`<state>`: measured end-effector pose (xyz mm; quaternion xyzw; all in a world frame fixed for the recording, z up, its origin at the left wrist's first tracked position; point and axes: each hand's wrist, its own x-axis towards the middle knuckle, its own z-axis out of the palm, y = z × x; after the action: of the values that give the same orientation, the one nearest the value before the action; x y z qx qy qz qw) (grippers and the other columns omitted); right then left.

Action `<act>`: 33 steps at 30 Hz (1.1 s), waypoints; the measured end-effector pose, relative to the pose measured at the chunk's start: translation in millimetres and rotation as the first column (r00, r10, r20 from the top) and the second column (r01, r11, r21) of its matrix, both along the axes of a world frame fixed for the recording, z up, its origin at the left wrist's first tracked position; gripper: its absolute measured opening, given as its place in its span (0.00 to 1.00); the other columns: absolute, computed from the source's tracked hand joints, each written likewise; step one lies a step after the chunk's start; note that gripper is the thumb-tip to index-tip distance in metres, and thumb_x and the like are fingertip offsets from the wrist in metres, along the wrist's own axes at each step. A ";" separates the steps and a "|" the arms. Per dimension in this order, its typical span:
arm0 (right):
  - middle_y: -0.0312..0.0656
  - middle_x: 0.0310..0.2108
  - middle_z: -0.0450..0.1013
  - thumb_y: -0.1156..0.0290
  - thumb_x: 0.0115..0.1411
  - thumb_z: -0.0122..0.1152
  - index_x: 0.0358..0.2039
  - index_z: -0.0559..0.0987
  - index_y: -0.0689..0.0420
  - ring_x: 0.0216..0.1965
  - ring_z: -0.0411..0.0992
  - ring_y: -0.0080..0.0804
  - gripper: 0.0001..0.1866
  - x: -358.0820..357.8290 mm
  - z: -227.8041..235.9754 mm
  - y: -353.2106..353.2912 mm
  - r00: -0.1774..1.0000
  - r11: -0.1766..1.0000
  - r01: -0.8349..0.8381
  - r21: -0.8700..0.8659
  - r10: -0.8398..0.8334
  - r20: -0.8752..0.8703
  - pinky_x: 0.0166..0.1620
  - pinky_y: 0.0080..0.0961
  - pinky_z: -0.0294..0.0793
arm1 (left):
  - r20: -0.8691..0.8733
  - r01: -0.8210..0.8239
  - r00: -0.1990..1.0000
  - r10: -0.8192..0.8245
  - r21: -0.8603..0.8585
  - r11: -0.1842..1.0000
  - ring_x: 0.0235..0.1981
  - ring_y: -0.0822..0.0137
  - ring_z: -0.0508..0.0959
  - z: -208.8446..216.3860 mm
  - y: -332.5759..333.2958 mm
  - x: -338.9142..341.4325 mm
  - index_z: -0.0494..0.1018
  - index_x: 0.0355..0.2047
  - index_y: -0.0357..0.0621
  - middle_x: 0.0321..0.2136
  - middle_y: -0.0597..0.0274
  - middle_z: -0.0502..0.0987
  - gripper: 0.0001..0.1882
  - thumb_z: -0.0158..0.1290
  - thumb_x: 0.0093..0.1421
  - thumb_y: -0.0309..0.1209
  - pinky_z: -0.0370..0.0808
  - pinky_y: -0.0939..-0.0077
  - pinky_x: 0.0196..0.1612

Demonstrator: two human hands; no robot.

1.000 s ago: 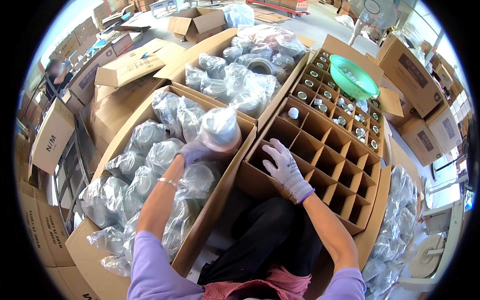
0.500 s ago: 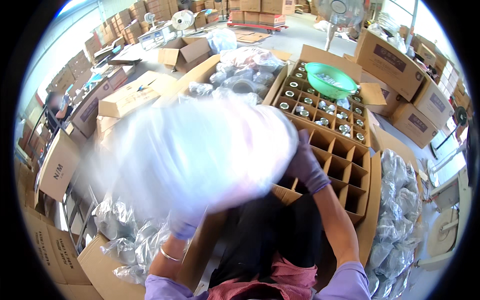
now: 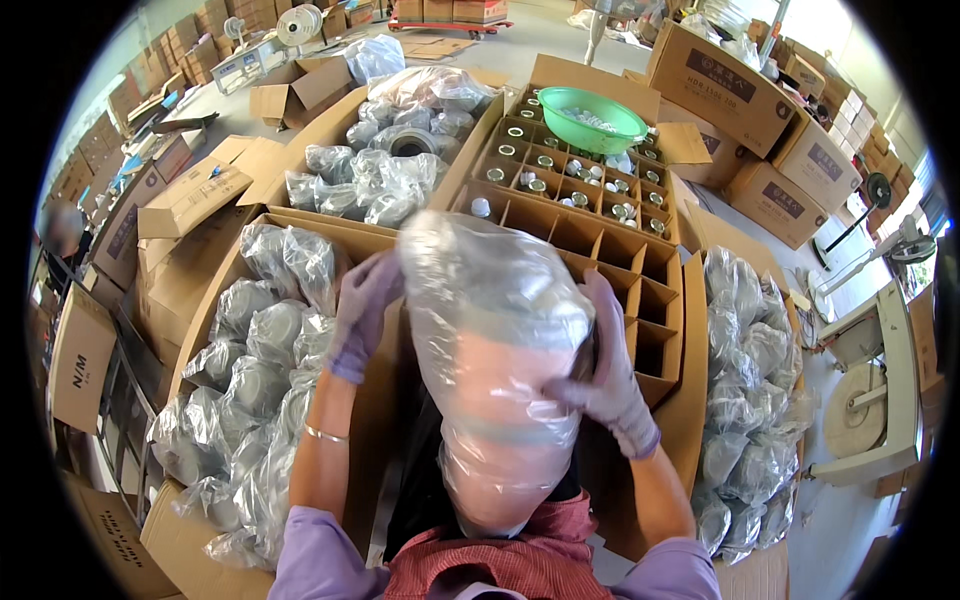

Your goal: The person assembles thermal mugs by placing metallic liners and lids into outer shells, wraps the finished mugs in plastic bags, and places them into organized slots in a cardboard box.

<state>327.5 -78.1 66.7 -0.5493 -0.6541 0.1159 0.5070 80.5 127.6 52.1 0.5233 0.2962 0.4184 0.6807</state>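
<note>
In front of my lap is a large clear plastic bag [image 3: 505,350] wrapped around bulky, pinkish rounded contents; glare and blur keep me from telling what they are. My gloved right hand [image 3: 608,375] grips its right side, thumb across the front. My gloved left hand [image 3: 365,310] is at its upper left edge, fingertips against the plastic and partly hidden. Just beyond the bag stands a carton with cardboard dividers [image 3: 600,245], its near cells vacant. Farther back, a divided carton [image 3: 485,190] holds metal-capped items, with a green basin [image 3: 592,118] on top.
Plastic-wrapped rounded pieces [image 3: 255,385] fill an open carton at my left. More wrapped pieces [image 3: 745,400] fill one at my right. Another carton of wrapped items [image 3: 400,150] stands ahead. Closed boxes [image 3: 725,90] are stacked at the far right, near a pedestal fan [image 3: 878,190].
The bag has come from a blurred, sideways sweep at the left to upright before my lap. My right hand now shows its thumb on the bag's front. The view has shifted.
</note>
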 end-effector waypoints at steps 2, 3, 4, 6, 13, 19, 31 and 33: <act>0.61 0.69 0.42 0.46 0.40 0.78 0.71 0.47 0.57 0.70 0.44 0.57 0.66 -17.4 -7.2 -19.6 0.995 0.996 0.015 0.092 -0.023 0.094 0.67 0.46 0.49 | 0.114 0.051 0.992 -0.054 0.026 0.998 0.52 0.62 0.75 4.4 8.7 9.1 0.67 0.57 0.33 0.50 0.54 0.75 0.29 0.41 0.70 0.48 0.71 0.66 0.57; 0.63 0.68 0.42 0.47 0.39 0.79 0.70 0.50 0.51 0.69 0.45 0.59 0.64 -23.3 -17.8 -31.1 0.995 0.989 -0.019 0.144 0.004 0.103 0.66 0.46 0.53 | 0.138 0.074 0.987 -0.081 0.055 0.996 0.54 0.61 0.74 5.5 10.4 12.5 0.66 0.58 0.34 0.52 0.53 0.74 0.31 0.39 0.70 0.50 0.70 0.65 0.58; 0.64 0.67 0.44 0.49 0.40 0.79 0.69 0.53 0.48 0.68 0.48 0.61 0.60 -27.6 -24.1 -49.0 0.992 0.998 -0.041 0.049 0.035 0.121 0.65 0.46 0.56 | 0.164 0.106 0.979 -0.118 0.082 0.991 0.55 0.60 0.73 10.8 7.6 25.0 0.65 0.59 0.34 0.53 0.52 0.73 0.32 0.38 0.70 0.52 0.69 0.64 0.59; 0.65 0.64 0.50 0.53 0.42 0.79 0.65 0.61 0.44 0.64 0.55 0.63 0.51 -41.1 -42.4 -86.5 0.989 0.992 -0.084 -0.095 0.094 0.112 0.63 0.46 0.61 | 0.205 0.203 0.952 -0.229 0.143 0.969 0.58 0.58 0.70 15.5 5.4 45.3 0.62 0.61 0.35 0.56 0.48 0.70 0.38 0.33 0.69 0.58 0.66 0.58 0.61; 0.59 0.54 0.65 0.63 0.49 0.70 0.46 0.79 0.53 0.52 0.69 0.56 0.23 -13.5 -78.3 -159.8 0.968 0.914 -0.239 -0.326 0.251 -0.007 0.55 0.45 0.68 | 0.171 0.525 0.809 -0.562 0.217 0.823 0.58 0.57 0.70 -12.0 -24.0 81.1 0.77 0.42 0.34 0.51 0.48 0.74 0.39 0.31 0.68 0.60 0.65 0.61 0.62; 0.47 0.44 0.75 0.72 0.55 0.60 0.42 0.79 0.56 0.48 0.71 0.48 0.13 -11.1 60.8 -33.3 0.972 0.977 0.189 0.101 -0.201 0.125 0.51 0.40 0.70 | 0.571 0.673 0.707 -0.418 -0.359 0.647 0.47 0.58 0.77 -1.6 -42.9 121.1 0.76 0.39 0.34 0.45 0.50 0.78 0.31 0.40 0.68 0.54 0.71 0.65 0.57; 0.50 0.50 0.69 0.40 0.65 0.44 0.49 0.74 0.63 0.55 0.66 0.45 0.35 16.0 15.0 18.3 0.987 0.992 -0.109 0.066 0.116 -0.112 0.61 0.36 0.61 | 0.000 0.271 0.959 -0.282 0.280 0.921 0.50 0.62 0.74 0.9 -58.2 59.8 0.65 0.57 0.33 0.47 0.51 0.74 0.29 0.46 0.67 0.46 0.69 0.68 0.56; 0.53 0.55 0.65 0.39 0.64 0.44 0.57 0.70 0.63 0.61 0.60 0.48 0.38 -3.6 27.3 20.5 0.993 0.984 -0.119 0.131 0.122 -0.011 0.63 0.37 0.57 | 0.039 0.182 0.978 -0.204 0.312 0.932 0.61 0.54 0.66 -9.9 -67.6 61.0 0.58 0.63 0.34 0.54 0.48 0.71 0.35 0.52 0.61 0.42 0.60 0.61 0.64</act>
<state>323.8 -57.6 94.1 -0.4735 -0.6873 0.1088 0.5400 141.6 60.0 42.2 0.6341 0.1506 0.4087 0.6389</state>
